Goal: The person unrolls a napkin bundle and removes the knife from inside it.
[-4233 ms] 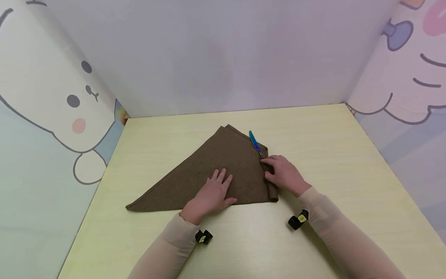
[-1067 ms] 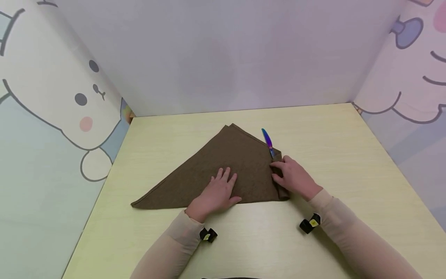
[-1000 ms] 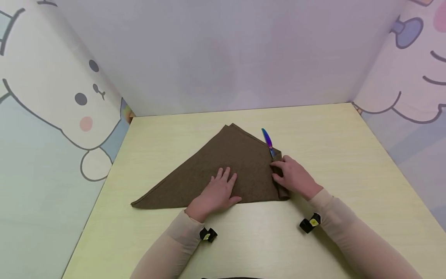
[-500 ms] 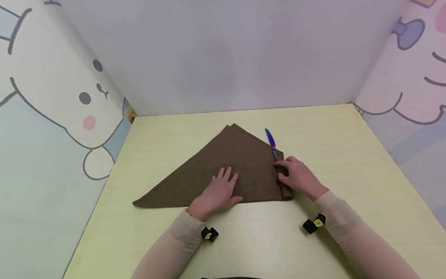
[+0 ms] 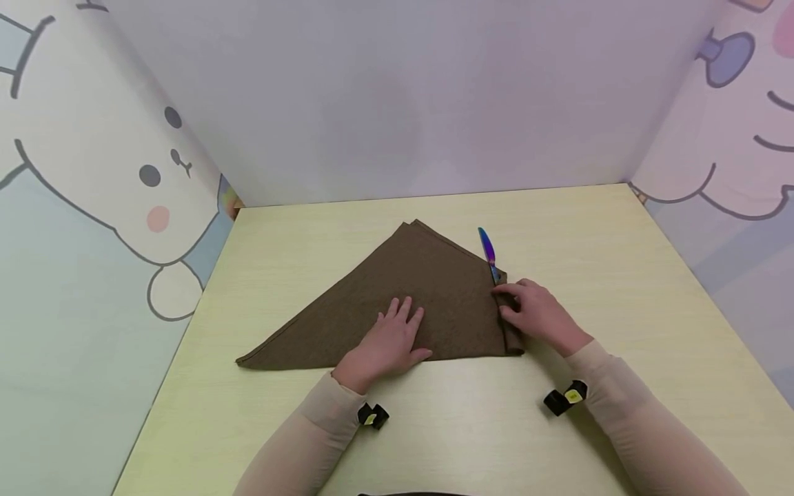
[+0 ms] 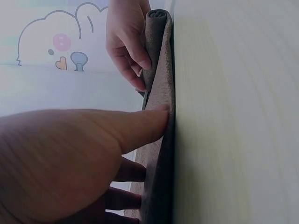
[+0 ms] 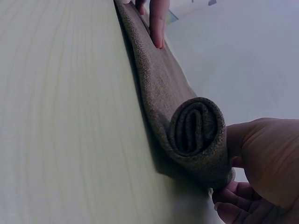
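Note:
A folded brown cloth (image 5: 347,303) lies on the table, its right end wound into a roll (image 7: 198,126). From the far end of that roll sticks an iridescent blue-purple table knife (image 5: 487,246); its lower part is hidden in the cloth. My left hand (image 5: 384,344) rests flat on the middle of the cloth, fingers spread, thumb at the near edge. My right hand (image 5: 540,313) holds the roll, thumb on one side and fingers curled at its outer, lower side in the right wrist view.
The pale wooden table (image 5: 620,310) extends around the cloth. A plain wall (image 5: 397,103) stands behind it, and side panels with cartoon animals (image 5: 155,172) flank it. Each sleeve bears a small black wrist camera (image 5: 372,416).
My right hand has moved rightward with the roll and the knife, and more flat cloth shows to the left of the roll. My left hand stays in place on the cloth.

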The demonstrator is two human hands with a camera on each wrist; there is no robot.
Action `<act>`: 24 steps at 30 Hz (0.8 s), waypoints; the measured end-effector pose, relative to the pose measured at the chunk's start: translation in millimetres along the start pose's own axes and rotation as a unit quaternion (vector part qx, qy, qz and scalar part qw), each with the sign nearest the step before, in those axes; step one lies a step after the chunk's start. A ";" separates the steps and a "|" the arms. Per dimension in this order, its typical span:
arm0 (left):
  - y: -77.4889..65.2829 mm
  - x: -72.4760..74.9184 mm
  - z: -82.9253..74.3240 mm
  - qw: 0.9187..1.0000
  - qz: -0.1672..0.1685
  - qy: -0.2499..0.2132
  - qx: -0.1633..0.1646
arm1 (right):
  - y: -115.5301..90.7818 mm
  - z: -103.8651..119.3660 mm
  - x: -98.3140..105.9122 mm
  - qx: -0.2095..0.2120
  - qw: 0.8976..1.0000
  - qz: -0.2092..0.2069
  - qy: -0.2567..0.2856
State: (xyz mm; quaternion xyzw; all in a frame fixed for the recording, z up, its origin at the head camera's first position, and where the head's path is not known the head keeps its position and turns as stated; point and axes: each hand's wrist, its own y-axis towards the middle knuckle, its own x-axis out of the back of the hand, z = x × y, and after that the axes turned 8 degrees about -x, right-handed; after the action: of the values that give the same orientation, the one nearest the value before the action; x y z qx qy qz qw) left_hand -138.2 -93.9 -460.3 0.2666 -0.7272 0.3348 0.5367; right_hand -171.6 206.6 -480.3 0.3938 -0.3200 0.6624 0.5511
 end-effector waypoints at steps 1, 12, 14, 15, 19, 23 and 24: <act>0.1 -0.1 0.2 1.000 0.001 -0.001 0.000 | -0.2 -0.4 0.2 -0.001 1.000 0.000 0.002; 1.0 -3.1 1.4 1.000 0.002 0.003 0.001 | -2.3 -7.1 3.2 -0.009 1.000 0.010 0.024; 1.0 -3.3 1.2 1.000 0.001 0.002 0.002 | -2.5 -9.9 4.1 -0.007 1.000 0.011 0.027; 1.1 -3.2 1.1 1.000 0.001 0.002 0.002 | -2.5 -11.3 4.6 -0.005 0.999 0.011 0.029; 1.2 -2.9 1.0 1.000 0.003 0.002 0.003 | -2.5 -17.3 6.8 0.003 0.999 0.015 0.038; 1.4 -2.3 1.2 1.000 0.003 0.003 0.003 | -2.5 -22.3 8.8 0.006 0.999 0.019 0.046; 1.2 -2.1 1.2 1.000 0.003 0.003 0.002 | -2.6 -23.3 9.3 0.005 0.999 0.020 0.048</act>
State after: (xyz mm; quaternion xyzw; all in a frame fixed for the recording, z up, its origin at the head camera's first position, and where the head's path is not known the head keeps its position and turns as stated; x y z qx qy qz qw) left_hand -139.3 -94.0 -462.8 0.2645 -0.7256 0.3389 0.5373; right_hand -173.7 231.5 -483.5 0.3581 -0.2974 0.6928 0.5507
